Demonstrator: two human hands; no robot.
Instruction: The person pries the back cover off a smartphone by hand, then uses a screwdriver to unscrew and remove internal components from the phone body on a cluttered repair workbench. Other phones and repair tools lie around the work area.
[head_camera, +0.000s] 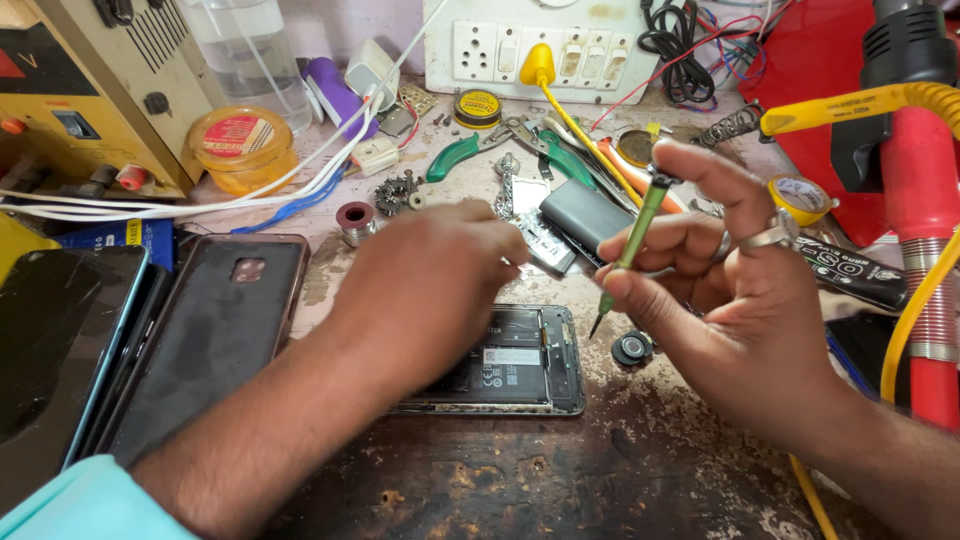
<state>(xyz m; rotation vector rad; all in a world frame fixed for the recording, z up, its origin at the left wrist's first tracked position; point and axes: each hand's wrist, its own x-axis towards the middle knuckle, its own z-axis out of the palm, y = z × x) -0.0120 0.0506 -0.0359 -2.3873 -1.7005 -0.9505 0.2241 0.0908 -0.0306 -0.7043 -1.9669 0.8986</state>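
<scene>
Opened smartphone (520, 362), its back cover off and its dark insides showing, lay flat near the centre of the frame on the worn bench (560, 470). Its long axis ran left to right. The left hand (425, 290) rested over its left half, fingers curled down; whether they gripped anything could not be told. Just right of the phone and above it, the right hand (735, 305) pinched a green screwdriver (628, 250) between thumb and fingers, tip slanting down-left toward the phone's upper right corner. A dark phone case (205, 340) lay at left.
</scene>
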